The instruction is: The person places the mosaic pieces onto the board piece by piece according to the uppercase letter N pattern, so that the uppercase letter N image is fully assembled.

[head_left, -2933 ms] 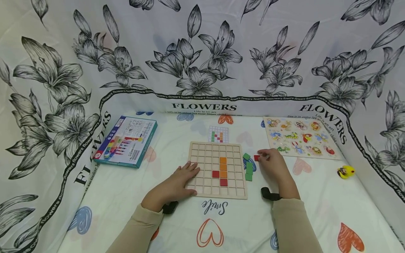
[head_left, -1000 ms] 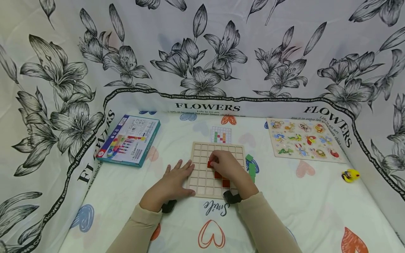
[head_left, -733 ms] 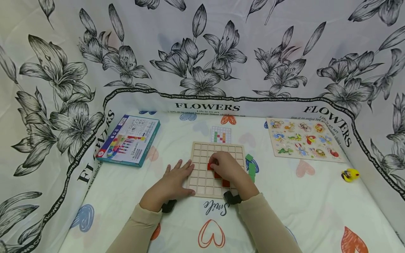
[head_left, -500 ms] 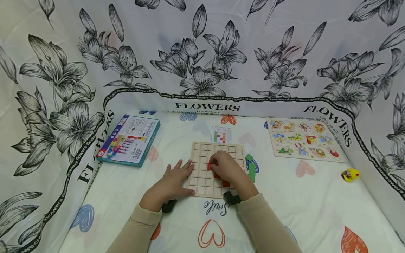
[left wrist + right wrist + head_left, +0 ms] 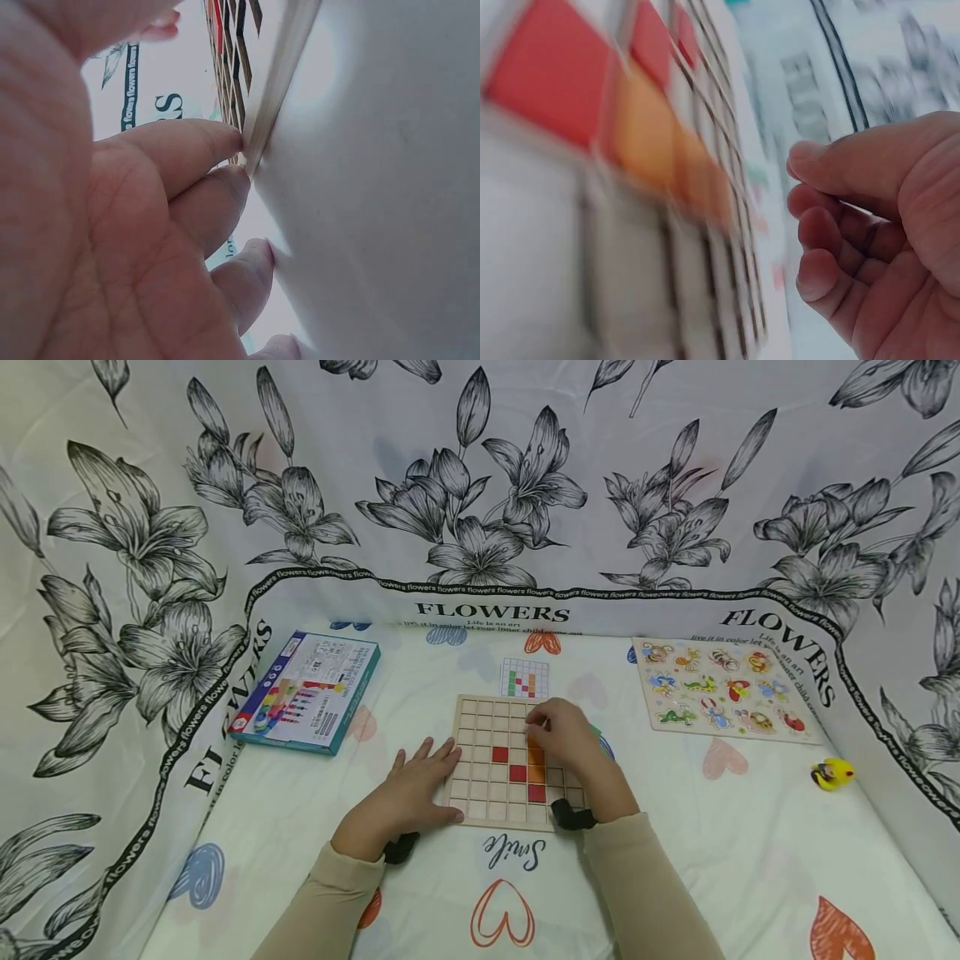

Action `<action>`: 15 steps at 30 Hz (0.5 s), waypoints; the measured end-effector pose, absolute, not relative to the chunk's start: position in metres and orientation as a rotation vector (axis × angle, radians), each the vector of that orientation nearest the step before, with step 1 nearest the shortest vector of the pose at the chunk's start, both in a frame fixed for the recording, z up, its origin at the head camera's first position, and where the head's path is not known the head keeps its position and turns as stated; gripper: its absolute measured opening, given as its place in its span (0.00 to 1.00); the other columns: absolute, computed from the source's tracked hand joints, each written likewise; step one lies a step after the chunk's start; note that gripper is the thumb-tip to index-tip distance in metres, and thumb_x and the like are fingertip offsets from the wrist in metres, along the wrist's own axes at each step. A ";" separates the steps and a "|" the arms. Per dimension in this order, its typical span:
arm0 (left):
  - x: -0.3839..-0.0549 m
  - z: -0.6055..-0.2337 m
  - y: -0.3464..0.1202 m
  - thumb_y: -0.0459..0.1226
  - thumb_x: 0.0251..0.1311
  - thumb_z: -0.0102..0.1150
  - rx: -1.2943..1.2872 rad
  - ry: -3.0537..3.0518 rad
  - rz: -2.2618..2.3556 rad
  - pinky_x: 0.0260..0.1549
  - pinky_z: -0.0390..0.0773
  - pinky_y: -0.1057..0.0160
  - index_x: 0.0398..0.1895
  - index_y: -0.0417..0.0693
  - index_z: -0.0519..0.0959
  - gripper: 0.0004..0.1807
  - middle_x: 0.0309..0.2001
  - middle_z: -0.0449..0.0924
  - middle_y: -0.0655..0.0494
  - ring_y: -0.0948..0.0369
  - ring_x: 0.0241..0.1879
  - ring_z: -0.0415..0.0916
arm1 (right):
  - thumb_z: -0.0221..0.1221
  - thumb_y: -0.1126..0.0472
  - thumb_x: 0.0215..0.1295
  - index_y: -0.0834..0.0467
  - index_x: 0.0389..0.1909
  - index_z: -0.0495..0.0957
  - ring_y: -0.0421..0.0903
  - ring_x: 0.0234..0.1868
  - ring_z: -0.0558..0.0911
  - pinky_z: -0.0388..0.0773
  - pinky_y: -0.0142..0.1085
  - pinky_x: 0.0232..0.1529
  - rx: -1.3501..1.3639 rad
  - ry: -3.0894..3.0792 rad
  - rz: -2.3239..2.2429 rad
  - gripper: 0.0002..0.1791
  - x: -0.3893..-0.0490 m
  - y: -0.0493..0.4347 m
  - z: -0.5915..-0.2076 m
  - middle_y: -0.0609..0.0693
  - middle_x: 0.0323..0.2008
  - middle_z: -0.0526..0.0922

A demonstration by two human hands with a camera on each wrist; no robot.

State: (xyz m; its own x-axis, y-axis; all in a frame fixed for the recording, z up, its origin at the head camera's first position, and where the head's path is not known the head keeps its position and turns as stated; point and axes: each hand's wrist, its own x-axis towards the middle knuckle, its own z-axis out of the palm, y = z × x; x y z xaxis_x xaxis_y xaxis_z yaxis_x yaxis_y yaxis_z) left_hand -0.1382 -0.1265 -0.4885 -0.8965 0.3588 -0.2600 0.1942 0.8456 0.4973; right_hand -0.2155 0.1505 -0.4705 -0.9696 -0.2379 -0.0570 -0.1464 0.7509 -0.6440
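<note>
A wooden grid board (image 5: 476, 810) lies on the cloth. Three red square tiles (image 5: 517, 773) sit in its cells in a diagonal line, and beside them stands a column of orange tiles (image 5: 536, 768), partly covered by my right hand. My left hand (image 5: 405, 793) rests with spread fingers at the board's left side; in the left wrist view its fingertips touch the board's edge (image 5: 281, 82). My right hand (image 5: 570, 743) hovers over the upper right of the board, fingers loosely curled, holding nothing in the right wrist view. Behind it, green tiles (image 5: 596, 730) are mostly hidden.
Just beyond the board lies a small pattern card (image 5: 523, 665) with coloured squares. A boxed toy set (image 5: 307, 693) is at the left. At the right are an insect picture puzzle board (image 5: 720, 693) and a yellow toy figure (image 5: 832, 773). A flowered curtain surrounds the table.
My right hand brought a red tile from beside the board to a cell, let go of it, and has moved right and away. My left hand has stayed at the board's edge.
</note>
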 end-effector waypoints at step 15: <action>-0.138 -0.488 -0.127 0.50 0.59 0.81 0.404 2.675 0.671 0.84 0.37 0.29 0.88 0.45 0.57 0.59 0.89 0.51 0.51 0.43 0.90 0.40 | 0.65 0.51 0.78 0.65 0.61 0.83 0.56 0.52 0.82 0.81 0.51 0.57 0.080 2.726 -0.994 0.23 -0.233 0.253 -0.487 0.61 0.54 0.85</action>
State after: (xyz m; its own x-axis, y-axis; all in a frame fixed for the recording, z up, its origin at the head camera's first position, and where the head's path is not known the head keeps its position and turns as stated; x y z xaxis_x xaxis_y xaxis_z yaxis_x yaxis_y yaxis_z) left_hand -0.1378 -0.1274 -0.4883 -0.8971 0.3529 -0.2657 0.1856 0.8469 0.4983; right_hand -0.2330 0.2528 -0.4872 -0.9701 -0.0299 -0.2408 0.1321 0.7673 -0.6276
